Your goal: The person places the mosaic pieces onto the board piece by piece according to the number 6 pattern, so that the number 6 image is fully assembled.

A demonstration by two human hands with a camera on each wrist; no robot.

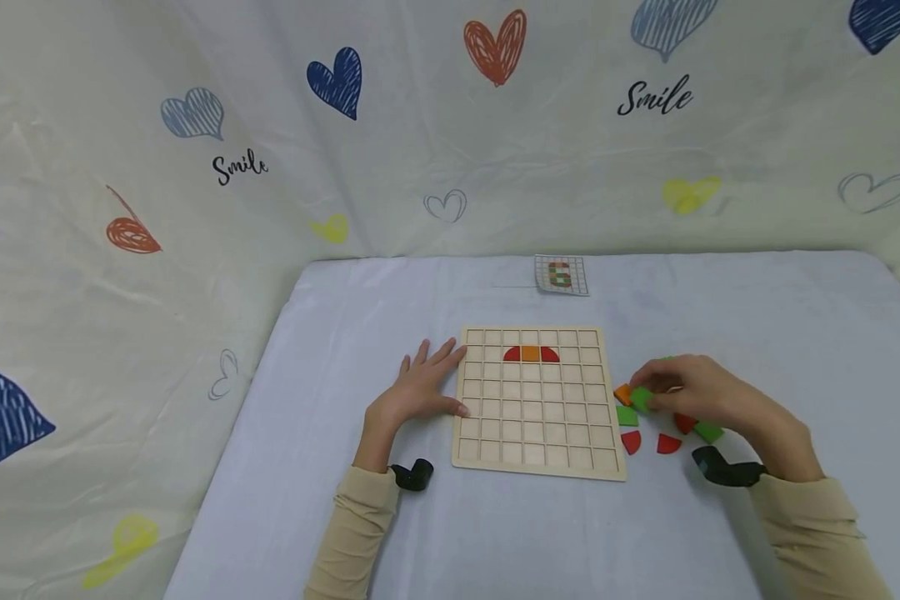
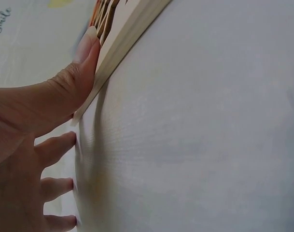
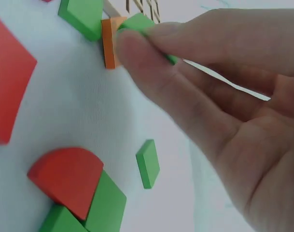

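A wooden grid board (image 1: 532, 417) lies on the table with a red quarter-circle, an orange square (image 1: 530, 354) and another red quarter-circle (image 1: 550, 354) side by side in one of its upper rows. My left hand (image 1: 417, 390) is spread at the board's left edge, thumb and a fingertip touching the frame. Right of the board, my right hand (image 1: 693, 387) pinches a green square block (image 1: 641, 399) between thumb and fingers. In the right wrist view that green block (image 3: 137, 21) overlaps an orange block (image 3: 108, 43) lying beside the board.
Around my right hand lie loose pieces: a green square (image 1: 627, 416), red quarter-circles (image 1: 669, 444) and another green block (image 1: 708, 432). Behind the board sits a small card (image 1: 562, 275) printed with a coloured grid pattern. A heart-printed cloth (image 1: 420, 125) hangs behind the table.
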